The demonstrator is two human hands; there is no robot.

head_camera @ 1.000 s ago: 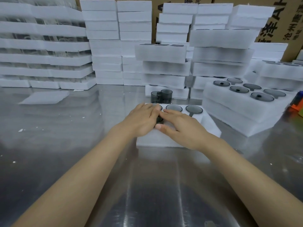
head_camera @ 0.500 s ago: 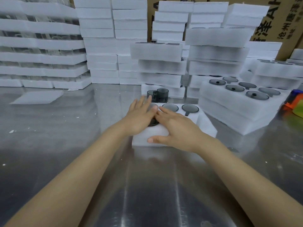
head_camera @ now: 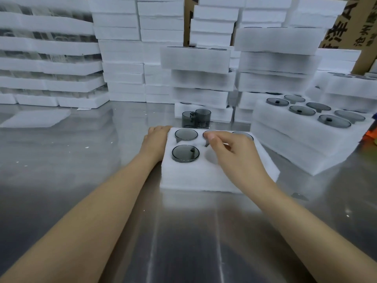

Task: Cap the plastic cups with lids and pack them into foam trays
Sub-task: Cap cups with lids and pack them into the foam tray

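Two bare forearms reach forward over the shiny metal surface (head_camera: 81,160) to a white foam tray (head_camera: 193,176) lying just ahead of them. The left hand (head_camera: 156,140) lies against the tray's left wall, its fingers reaching the far left corner; whether it grips the foam or merely rests there cannot be told. The right hand (head_camera: 234,156) hangs over the middle of the tray with fingers loosely curled and nothing visibly held, one fingertip at the rim of the middle cup (head_camera: 205,133) in the far row. In the near left pocket sits a grey capped cup (head_camera: 185,153), its lid bearing a small dark knob. Just right of it an empty pocket (head_camera: 212,157) shows, partly under the right hand. The far row holds another grey cup (head_camera: 186,134) at the left and a third cup (head_camera: 243,134) mostly hidden behind the right hand. Just beyond the tray two loose dark cups (head_camera: 196,118) stand touching on the surface. To the right a stack of filled trays (head_camera: 302,144) carries lidded cups on top, with an orange object (head_camera: 371,136) at the frame's edge. A flat foam sheet (head_camera: 34,118) lies well off to the left. Tall stacks of white foam trays (head_camera: 122,58) line the back, with cardboard boxes (head_camera: 359,23) behind them.
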